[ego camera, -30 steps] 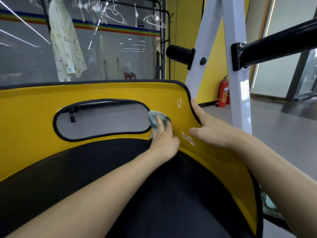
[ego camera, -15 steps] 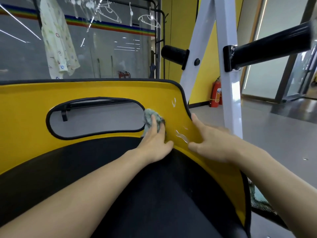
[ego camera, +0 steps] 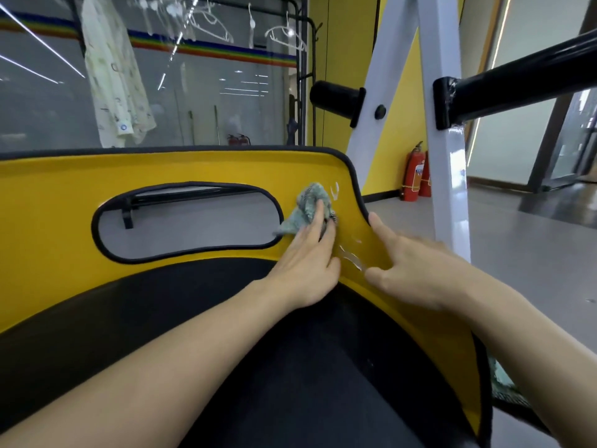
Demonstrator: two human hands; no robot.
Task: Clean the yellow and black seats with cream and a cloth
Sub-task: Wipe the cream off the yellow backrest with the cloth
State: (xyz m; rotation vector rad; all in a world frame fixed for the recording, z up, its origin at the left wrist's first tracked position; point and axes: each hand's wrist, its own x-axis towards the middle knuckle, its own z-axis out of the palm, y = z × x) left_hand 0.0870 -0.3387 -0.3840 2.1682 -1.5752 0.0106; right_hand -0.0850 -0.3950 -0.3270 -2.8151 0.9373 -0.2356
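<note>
The cloth (ego camera: pixel 311 203) sits bunched on the yellow seat back (ego camera: pixel 193 169), just right of its cut-out (ego camera: pixel 187 221) and beside the cream streaks (ego camera: pixel 350 258) it is meant to spread. The left hand (ego camera: pixel 307 266) presses it with flat, straight fingers (ego camera: pixel 318 218), while the right hand (ego camera: pixel 416 270), loosely spread with its index along the seat's edge, likely steadies the seat.

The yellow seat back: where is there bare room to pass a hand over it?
Free: the wide yellow stretch left of the oval cutout, and the strip between cutout and top rim. Crowded: the right corner, where the left hand presses the cloth beside cream streaks and the right hand.
</note>
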